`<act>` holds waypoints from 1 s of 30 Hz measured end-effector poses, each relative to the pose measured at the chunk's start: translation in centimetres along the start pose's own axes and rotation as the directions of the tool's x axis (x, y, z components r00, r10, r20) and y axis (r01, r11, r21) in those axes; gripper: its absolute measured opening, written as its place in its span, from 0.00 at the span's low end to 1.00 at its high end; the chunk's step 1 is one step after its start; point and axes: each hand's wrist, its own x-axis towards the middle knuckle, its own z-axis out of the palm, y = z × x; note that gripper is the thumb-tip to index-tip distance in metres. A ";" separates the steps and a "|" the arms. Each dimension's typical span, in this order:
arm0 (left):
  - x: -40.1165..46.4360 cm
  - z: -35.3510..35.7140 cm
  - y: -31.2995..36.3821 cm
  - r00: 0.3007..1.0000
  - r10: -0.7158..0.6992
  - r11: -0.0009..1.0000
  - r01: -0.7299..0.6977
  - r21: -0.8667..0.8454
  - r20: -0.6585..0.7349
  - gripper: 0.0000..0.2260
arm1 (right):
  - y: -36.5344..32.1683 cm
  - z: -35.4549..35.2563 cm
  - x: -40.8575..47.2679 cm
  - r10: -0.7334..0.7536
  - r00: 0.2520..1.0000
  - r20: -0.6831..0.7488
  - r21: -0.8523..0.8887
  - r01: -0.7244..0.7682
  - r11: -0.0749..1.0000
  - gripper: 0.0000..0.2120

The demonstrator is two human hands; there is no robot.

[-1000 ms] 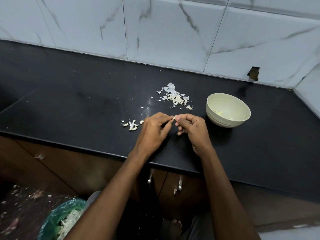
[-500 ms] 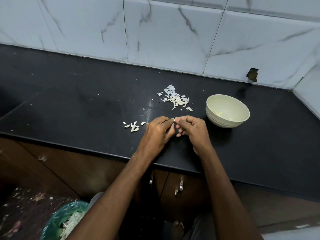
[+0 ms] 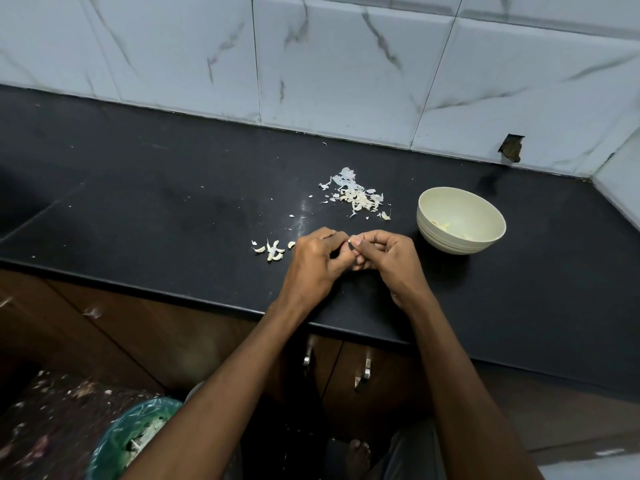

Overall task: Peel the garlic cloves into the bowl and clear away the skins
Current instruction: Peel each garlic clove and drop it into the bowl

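Garlic clove (image 3: pixel 350 240) pinched by both hands, near bowl (image 3: pixel 485 216).

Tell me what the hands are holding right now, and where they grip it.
A small white garlic clove, pinched between the fingertips of the left hand and right hand; its grip points are hidden.

Black worktop (image 3: pixel 145 202), glossy, set against a tiled wall. Cream bowl (image 3: pixel 461 220) stands on it. Pile of garlic skins (image 3: pixel 356 195) lies left of the bowl, slightly further back. Small cluster of unpeeled cloves (image 3: pixel 272 250) lies further left of the bowl, toward the front edge.
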 end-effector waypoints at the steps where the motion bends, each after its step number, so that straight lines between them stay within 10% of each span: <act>1: 0.0 0.0 0.1 0.999 -0.049 0.998 0.049 -0.050 0.001 0.13 | 0.1 0.1 0.0 -0.007 1.000 0.000 -0.005 0.007 1.000 0.05; 11: 0.5 -0.7 0.0 0.901 -0.391 0.693 0.422 -0.585 0.187 0.08 | 0.5 0.4 0.2 -0.051 0.998 -0.020 -0.027 0.051 0.998 0.04; 30: 0.3 -0.5 -0.4 0.923 -0.376 0.752 0.355 -0.555 0.080 0.04 | 0.4 0.3 0.0 -0.125 0.992 -0.023 -0.007 0.125 0.992 0.15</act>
